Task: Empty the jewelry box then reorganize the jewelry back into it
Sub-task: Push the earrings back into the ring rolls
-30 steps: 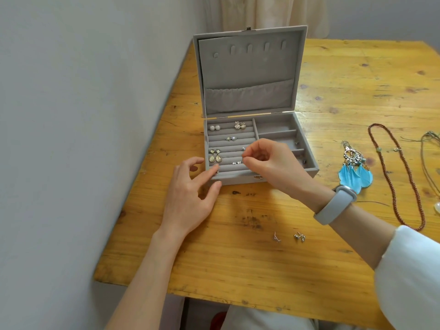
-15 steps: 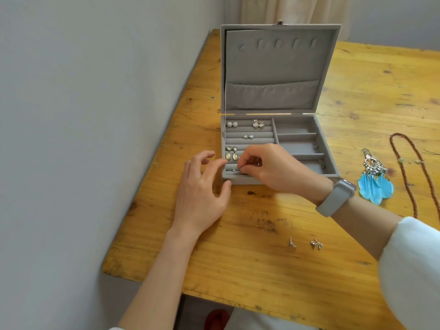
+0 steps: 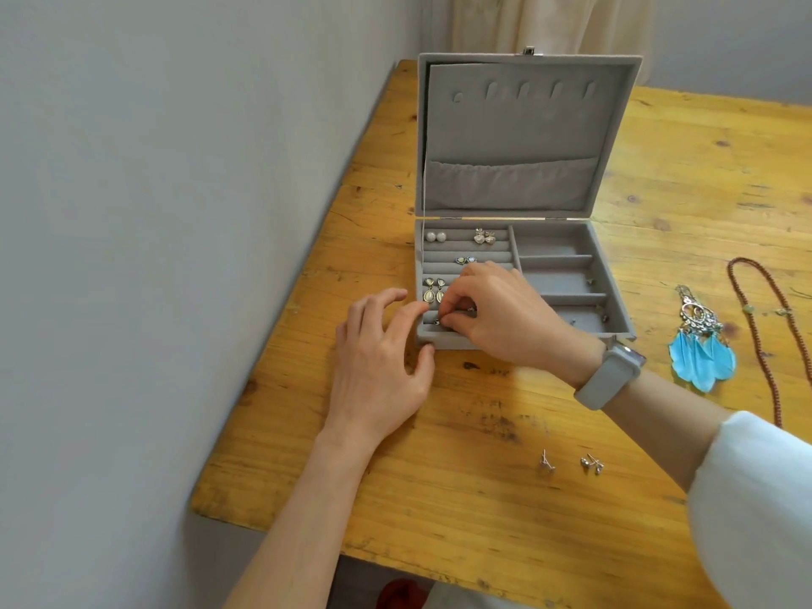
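The grey jewelry box (image 3: 615, 327) stands open on the wooden table, its lid (image 3: 518, 125) upright. Its left rolls hold pearl studs (image 3: 435, 236), a silver pair (image 3: 484, 236), a small pair (image 3: 465, 260) and drop earrings (image 3: 433, 290). My right hand (image 3: 501, 316) reaches into the front rolls and pinches a small stud at its fingertips. My left hand (image 3: 382, 367) rests at the box's front left corner, fingers spread, thumb touching the front wall. Loose studs (image 3: 546, 462) (image 3: 592, 463) lie on the table in front.
Blue feather earrings (image 3: 698, 345) lie to the right of the box, with a brown bead necklace (image 3: 755, 340) beyond them. A grey wall runs along the table's left edge (image 3: 307, 274). A cream curtain (image 3: 549, 24) hangs behind the box.
My right hand has moved from the middle rolls down to the front row of the box. The left hand stays at the front corner. The view has shifted leftward.
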